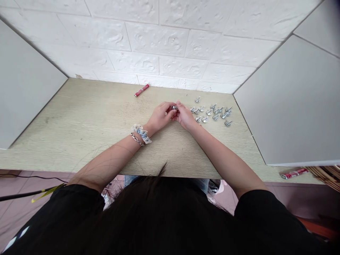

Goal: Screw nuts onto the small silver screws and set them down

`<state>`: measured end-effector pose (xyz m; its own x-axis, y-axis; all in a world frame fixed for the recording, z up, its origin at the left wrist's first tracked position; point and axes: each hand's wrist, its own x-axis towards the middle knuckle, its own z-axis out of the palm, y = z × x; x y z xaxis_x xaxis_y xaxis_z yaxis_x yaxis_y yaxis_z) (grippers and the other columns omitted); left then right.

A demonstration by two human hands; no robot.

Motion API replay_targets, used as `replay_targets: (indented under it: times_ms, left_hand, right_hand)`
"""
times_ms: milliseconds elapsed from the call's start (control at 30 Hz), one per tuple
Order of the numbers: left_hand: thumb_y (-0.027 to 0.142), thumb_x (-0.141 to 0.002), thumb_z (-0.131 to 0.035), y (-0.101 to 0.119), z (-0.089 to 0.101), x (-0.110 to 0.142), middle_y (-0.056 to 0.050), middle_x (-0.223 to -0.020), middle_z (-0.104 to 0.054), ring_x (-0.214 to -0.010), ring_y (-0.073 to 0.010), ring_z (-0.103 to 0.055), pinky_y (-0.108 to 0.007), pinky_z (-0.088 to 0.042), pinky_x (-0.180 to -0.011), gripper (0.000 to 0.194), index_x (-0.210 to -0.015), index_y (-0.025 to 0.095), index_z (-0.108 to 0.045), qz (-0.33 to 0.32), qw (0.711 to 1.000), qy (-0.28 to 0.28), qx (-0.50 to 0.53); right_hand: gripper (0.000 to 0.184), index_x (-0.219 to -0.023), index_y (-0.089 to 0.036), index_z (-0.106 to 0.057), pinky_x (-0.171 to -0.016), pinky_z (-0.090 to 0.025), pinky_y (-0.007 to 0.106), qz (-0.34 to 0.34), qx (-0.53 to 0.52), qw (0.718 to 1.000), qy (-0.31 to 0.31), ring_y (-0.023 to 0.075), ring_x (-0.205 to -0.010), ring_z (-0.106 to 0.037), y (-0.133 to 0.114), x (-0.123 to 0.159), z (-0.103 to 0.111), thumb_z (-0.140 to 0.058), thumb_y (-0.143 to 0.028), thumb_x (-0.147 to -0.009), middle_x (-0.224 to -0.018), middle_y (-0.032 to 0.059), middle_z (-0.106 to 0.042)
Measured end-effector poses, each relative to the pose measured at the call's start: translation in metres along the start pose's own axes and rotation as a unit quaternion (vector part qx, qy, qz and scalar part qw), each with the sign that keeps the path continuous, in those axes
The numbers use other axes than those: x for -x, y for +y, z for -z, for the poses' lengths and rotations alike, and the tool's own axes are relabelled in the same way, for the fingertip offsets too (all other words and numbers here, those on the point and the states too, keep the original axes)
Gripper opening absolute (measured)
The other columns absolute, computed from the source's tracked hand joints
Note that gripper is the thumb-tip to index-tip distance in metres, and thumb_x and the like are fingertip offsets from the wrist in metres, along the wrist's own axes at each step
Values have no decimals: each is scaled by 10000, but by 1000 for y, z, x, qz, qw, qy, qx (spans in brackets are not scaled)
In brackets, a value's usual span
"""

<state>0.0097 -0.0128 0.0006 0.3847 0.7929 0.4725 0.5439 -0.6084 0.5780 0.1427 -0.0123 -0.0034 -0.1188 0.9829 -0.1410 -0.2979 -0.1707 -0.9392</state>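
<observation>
My left hand [160,117] and my right hand [185,116] meet above the middle of the table. Between their fingertips they pinch a small shiny metal part [174,107]. Fingers cover most of it, so its full shape is hidden. Just right of my right hand lie several silver bolts with wide round bases [209,112], scattered with their shafts tilted up. One such bolt [198,100] lies apart from the others, toward the wall. My left wrist wears a chain bracelet and a blue and white scrunchie.
A red tube [141,90] lies on the wooden table [87,117] near the white brick wall [143,42]. Grey panels stand at the left [26,85] and right [289,102]. At the front right edge are another red tube [294,173] and a wicker item [325,175].
</observation>
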Motion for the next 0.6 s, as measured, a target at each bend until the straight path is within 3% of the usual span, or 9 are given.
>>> replay_targets:
  times_ms: [600]
  left_hand:
    - [208, -884, -537, 0, 0, -1, -31, -930, -670, -819, -138, -594, -292, -485, -820, 257, -1118, 160, -630, 1, 1000, -23, 16]
  right_hand:
    - [233, -749, -218, -426, -484, -428, 208, -5, -20, 999, 26, 80, -508, -513, -1, 0, -2, -547, -352, -897, -611, -58, -524]
